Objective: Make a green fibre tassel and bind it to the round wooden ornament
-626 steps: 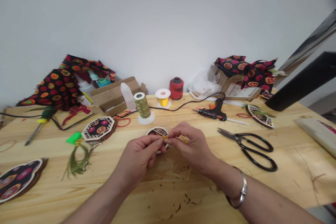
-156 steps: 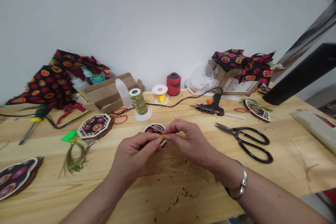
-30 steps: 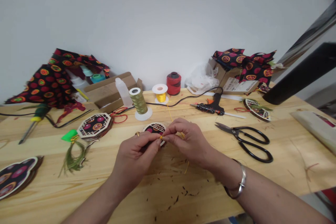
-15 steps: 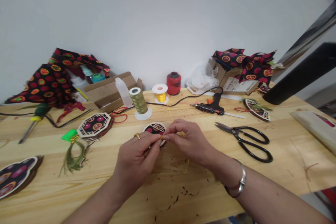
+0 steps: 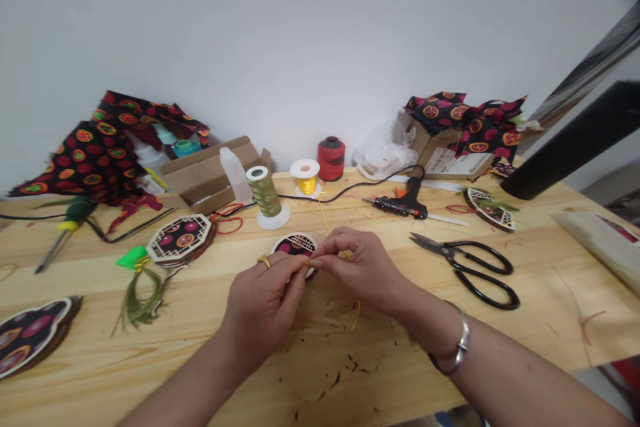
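Two hands meet at the middle of the wooden table (image 5: 500, 340). Left hand (image 5: 263, 300) is pinched shut on the small round ornament (image 5: 296, 244) and the yellow cord (image 5: 357, 312) at its edge, right hand (image 5: 357, 267) pinches the same cord just beside it. Looks like knot-tying, so probably best to keep tension even and the knot snug against the rim. Scissors (image 5: 473, 267) sit off to the right, glue gun (image 5: 403, 205) behind.

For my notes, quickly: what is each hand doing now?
Left hand: closed, pinching the yellow cord by the round ornament.
Right hand: closed, pinching the same cord.
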`<state>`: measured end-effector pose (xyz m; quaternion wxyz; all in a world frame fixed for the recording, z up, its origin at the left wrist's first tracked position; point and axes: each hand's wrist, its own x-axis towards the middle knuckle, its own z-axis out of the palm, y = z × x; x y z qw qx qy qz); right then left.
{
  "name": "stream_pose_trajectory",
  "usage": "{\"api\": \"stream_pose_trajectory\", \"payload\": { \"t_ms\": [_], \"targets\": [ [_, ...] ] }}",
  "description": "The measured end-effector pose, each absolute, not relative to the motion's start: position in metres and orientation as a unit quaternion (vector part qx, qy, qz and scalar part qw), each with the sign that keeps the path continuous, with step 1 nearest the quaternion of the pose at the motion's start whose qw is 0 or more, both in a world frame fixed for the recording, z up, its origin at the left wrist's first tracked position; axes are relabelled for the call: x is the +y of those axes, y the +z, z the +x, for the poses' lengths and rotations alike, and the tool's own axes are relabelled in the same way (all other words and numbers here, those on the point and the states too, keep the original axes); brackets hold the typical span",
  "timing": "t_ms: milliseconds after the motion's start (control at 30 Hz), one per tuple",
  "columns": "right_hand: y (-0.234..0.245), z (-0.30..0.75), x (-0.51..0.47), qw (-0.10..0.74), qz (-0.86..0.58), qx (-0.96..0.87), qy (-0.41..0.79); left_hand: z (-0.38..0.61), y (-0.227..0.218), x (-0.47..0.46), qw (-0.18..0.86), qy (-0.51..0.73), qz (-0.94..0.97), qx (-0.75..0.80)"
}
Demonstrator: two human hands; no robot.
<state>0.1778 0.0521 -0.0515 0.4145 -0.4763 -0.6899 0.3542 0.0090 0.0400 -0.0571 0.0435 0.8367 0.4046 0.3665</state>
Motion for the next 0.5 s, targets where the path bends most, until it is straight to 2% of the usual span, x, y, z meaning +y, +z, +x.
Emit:
{"api": "stream_pose_trajectory", "payload": {
  "t_ms": [167,367,500],
  "targets": [
    [-0.0518,0.1774,0.0528,0.41,-0.492,-0.664,0.386,0.0085,-0.0578,0.0401,0.014,0.347,0.85,0.395],
    [-0.0527,0.1768,0.0538,0.406,-0.503,-0.59,0.483,0.0044,-0.0619,0.0412,-0.029,0.323,0.867,0.377],
    [-0.0524,0.1761,0.0529,0.403,-0.511,-0.576,0.495,0.0035,-0.0638,0.0411,-0.049,0.322,0.87,0.371]
  ]
}}
